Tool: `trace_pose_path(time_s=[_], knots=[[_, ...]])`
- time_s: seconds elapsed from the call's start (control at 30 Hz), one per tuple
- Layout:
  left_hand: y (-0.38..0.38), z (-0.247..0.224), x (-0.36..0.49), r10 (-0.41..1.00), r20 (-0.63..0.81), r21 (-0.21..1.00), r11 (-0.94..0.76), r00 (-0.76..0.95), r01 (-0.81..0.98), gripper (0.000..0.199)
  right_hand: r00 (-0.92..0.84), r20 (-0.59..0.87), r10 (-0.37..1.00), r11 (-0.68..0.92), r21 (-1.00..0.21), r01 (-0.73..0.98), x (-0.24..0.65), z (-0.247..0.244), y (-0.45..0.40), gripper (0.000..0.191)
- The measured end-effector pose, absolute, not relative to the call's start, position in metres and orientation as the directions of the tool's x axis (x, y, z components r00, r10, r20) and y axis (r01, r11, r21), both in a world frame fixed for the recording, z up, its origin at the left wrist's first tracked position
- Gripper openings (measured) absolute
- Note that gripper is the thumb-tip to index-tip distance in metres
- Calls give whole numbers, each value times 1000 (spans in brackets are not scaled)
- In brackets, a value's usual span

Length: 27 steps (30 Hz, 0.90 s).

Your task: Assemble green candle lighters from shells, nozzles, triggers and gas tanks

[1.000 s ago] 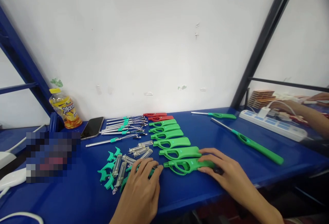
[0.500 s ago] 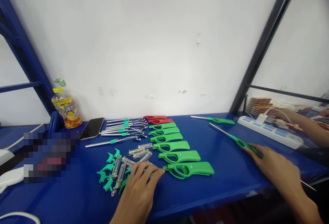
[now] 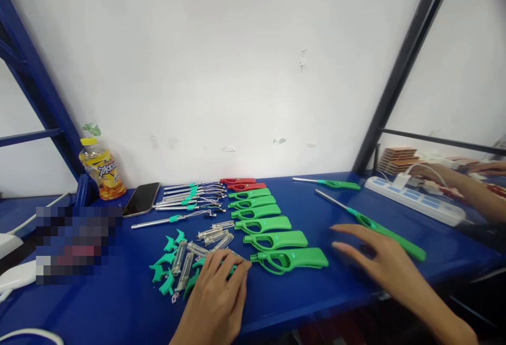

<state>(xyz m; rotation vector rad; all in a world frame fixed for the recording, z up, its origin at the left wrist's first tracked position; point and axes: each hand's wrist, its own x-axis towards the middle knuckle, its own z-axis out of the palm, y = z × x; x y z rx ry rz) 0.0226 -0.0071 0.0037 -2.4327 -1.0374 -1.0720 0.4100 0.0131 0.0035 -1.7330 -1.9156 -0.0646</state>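
My left hand (image 3: 215, 289) rests on the table among the parts, fingers curled together. Bits of green plastic show around its fingers, and what they hold, if anything, is hidden. Beside it lie teal triggers (image 3: 167, 281) and clear fuel tanks (image 3: 185, 271). My right hand (image 3: 381, 263) is open over the table, thumb and forefinger apart, holding nothing. Just beyond it lies a green long-necked lighter (image 3: 403, 242) with a metal tube. Between my hands, green handle shells (image 3: 306, 258) lie in a column, with red shells (image 3: 247, 187) at the far end.
Metal lighter tubes with wires (image 3: 152, 223) lie left of the shells. Another green lighter (image 3: 342, 184) is near the wall. A phone (image 3: 141, 199) and a drink bottle (image 3: 103, 173) stand back left. A white power strip (image 3: 417, 202) is at right, near another person's arm (image 3: 468, 189).
My right hand has let go of the long-necked lighter, leaving it on the table, and moved left with fingers spread. My left hand has stayed nearly in place.
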Motion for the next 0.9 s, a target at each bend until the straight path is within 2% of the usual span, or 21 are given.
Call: trace_pose_path(time_s=[0.07,0.17,0.33,0.5,0.6,0.67,0.8,0.9], knots=[[-7,4,23,500,731,27,-701,465,712,31,-167,316,934,283,-367,886,381,11,8,49],[-7,3,22,500,729,30,-707,469,707,31,-257,185,948,314,-442,840,354,18,6,48],[-8,2,23,508,724,39,-705,466,708,31,-283,128,950,308,-501,808,361,11,5,40],[-8,2,23,514,724,46,-701,460,712,32,-202,143,969,247,-526,814,419,-1,-9,48],[-9,3,23,515,725,50,-701,457,711,32,-93,195,976,178,-483,857,462,-6,-16,59],[-9,3,23,515,727,53,-702,455,711,33,-14,221,975,106,-410,906,480,-8,-14,62],[-7,1,24,508,731,49,-704,455,708,33,90,249,964,-24,-258,966,475,-5,12,56],[-5,-1,23,505,730,43,-706,460,707,32,65,231,971,-19,-195,981,445,4,54,43]])
